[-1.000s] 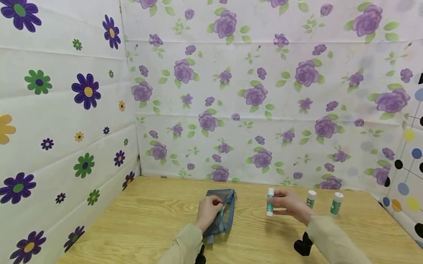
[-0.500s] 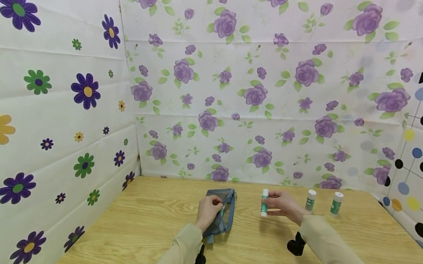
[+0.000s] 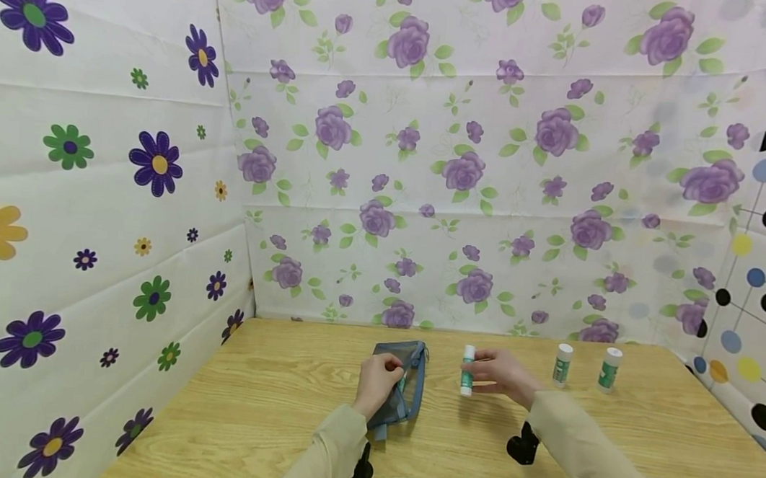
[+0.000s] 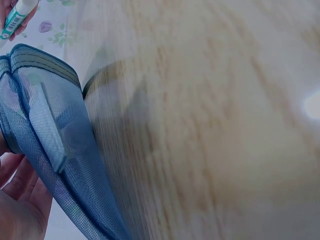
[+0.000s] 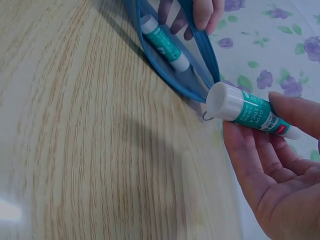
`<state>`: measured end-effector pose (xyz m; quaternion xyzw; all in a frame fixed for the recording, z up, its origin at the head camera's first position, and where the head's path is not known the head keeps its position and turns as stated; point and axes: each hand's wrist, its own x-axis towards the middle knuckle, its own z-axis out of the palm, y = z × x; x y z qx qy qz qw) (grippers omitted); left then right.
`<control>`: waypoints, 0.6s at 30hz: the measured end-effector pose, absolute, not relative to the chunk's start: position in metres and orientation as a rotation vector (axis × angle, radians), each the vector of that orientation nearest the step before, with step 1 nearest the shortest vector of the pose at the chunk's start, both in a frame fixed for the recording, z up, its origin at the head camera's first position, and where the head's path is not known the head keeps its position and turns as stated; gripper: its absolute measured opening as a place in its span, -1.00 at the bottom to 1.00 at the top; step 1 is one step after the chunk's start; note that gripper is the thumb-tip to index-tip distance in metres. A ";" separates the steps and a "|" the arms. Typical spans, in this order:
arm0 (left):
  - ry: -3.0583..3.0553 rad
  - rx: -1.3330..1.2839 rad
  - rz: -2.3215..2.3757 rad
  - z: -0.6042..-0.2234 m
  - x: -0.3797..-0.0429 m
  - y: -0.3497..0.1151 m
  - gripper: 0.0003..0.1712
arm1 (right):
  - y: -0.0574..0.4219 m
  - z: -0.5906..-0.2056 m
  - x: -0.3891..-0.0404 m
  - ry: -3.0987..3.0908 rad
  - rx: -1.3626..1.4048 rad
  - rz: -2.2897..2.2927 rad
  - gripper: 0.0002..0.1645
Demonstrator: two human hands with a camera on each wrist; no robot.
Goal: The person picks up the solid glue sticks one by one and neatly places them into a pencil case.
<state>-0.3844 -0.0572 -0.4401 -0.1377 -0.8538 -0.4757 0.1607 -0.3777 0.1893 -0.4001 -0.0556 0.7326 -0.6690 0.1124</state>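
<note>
A glue stick [image 5: 257,114] with a white cap and green label is pinched between the thumb and fingers of my right hand [image 3: 502,375], upright over the table to the right of the pouch. My left hand [image 3: 378,384] grips the edge of a blue mesh zip pouch [image 4: 70,125] and keeps its mouth spread. Inside the pouch lies another glue stick [image 5: 166,44], seen through the opening in the right wrist view. Some fingers of the left hand are behind the mesh.
Two more glue sticks, a nearer-to-middle glue stick [image 3: 563,365] and a far-right glue stick [image 3: 609,369], stand upright at the table's back right. Patterned cloth walls [image 3: 424,198] border the wooden table [image 3: 272,377] behind and on both sides.
My right hand has moved left with the glue stick, closer to the pouch, and slightly lower. The left hand and the pouch have stayed in place.
</note>
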 end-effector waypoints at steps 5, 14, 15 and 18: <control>-2.434 -0.403 -1.365 -0.439 -0.383 -0.057 -0.92 | 0.183 -0.401 -0.377 2.158 -0.148 -1.961 -0.43; -2.440 -0.402 -1.383 -0.438 -0.382 -0.058 -0.92 | 0.174 -0.407 -0.380 2.158 -0.112 -1.987 -0.50; -2.440 -0.403 -1.382 -0.438 -0.382 -0.057 -0.92 | 0.173 -0.407 -0.380 2.154 -0.103 -1.992 -0.51; -2.441 -0.401 -1.378 -0.438 -0.382 -0.057 -0.92 | 0.169 -0.407 -0.380 2.142 -0.089 -2.008 -0.52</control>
